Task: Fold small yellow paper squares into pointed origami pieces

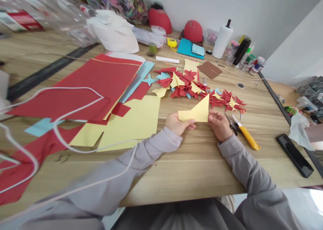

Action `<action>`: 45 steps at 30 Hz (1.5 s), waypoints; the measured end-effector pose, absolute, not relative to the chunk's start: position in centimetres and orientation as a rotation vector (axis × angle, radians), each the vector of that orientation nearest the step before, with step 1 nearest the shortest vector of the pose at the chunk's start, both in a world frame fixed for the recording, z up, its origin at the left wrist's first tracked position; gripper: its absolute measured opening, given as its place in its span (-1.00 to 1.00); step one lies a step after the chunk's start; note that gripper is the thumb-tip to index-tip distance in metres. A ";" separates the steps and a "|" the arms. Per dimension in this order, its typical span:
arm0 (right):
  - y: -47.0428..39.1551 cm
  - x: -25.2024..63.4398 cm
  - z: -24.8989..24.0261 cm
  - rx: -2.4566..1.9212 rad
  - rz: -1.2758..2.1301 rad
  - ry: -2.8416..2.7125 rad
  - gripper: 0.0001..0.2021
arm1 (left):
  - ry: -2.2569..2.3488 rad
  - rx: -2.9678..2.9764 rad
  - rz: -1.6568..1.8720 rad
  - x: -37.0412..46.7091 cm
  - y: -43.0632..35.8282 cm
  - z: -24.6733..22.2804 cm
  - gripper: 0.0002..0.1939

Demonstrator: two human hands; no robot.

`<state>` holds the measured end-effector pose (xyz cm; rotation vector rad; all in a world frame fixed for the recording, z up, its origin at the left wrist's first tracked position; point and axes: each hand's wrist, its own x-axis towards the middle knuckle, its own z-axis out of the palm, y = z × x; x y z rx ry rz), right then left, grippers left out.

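Note:
Between my hands is a piece of yellow paper [196,111] with a straight lower edge and a tall point rising at its right end. My left hand [177,123] pinches its lower left part, thumb in front. At its lower right corner, the closed fingers of my right hand [219,124] hold the edge. Just beyond the paper lies a heap of red, yellow and light blue cut paper stars and pieces [185,83], with more red stars [224,100] to its right. A yellow-handled cutter [248,137] and dark scissors [231,125] lie right of my right hand.
Red sheets [83,85] and yellow sheets [131,122] cover the left side, with a white cable [88,152] across them. A black phone [294,155] lies at the right. Bottles, a white roll [222,41] and a brown paper [209,69] are farther back.

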<state>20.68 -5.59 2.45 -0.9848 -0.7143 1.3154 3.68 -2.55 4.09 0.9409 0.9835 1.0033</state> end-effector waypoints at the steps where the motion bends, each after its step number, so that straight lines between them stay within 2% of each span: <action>1: -5.6 20.6 2.4 -0.984 1.321 -0.744 -0.73 | 0.979 0.943 0.983 3.7 -2.6 4.1 -0.66; 14: -5.9 20.0 2.1 -1.111 1.258 -0.766 -0.82 | 0.959 1.004 0.896 3.8 -3.2 3.9 -0.72; 20: -5.8 20.1 2.1 -1.103 1.240 -0.698 -0.81 | 0.888 0.957 0.858 3.9 -2.6 2.6 -0.62; 23: -5.6 20.1 2.1 -1.095 1.216 -0.667 -0.82 | 0.906 1.069 1.043 3.8 -2.4 2.2 -0.49; 26: -5.6 20.1 2.2 -1.072 1.215 -0.660 -0.83 | 0.974 1.524 1.409 3.2 -2.3 2.3 -0.43; 28: -5.7 20.1 2.3 -1.077 1.215 -0.680 -0.82 | 0.966 1.976 1.478 2.7 -2.3 2.7 -0.51; 31: -5.8 20.0 2.2 -1.122 1.202 -0.734 -0.80 | 0.798 2.494 1.307 2.1 -2.2 3.1 -0.82; 33: -5.8 19.9 2.0 -1.159 1.206 -0.786 -0.79 | 0.716 2.631 1.201 2.0 -2.1 3.0 -0.85; 35: -5.8 19.9 1.8 -1.195 1.201 -0.858 -0.78 | 0.653 2.679 1.115 1.9 -1.9 2.8 -0.81; 37: -5.9 19.9 1.8 -1.221 1.103 -0.948 -0.74 | 0.661 2.672 1.053 1.9 -1.7 2.5 -0.77; 40: -6.4 19.7 2.2 -1.273 0.715 -1.201 -0.69 | 0.755 2.623 1.034 1.7 -1.4 2.3 -0.74; 45: -7.1 19.8 2.7 -1.251 0.164 -1.816 -0.87 | 0.747 2.606 1.050 1.8 -1.3 2.3 -0.74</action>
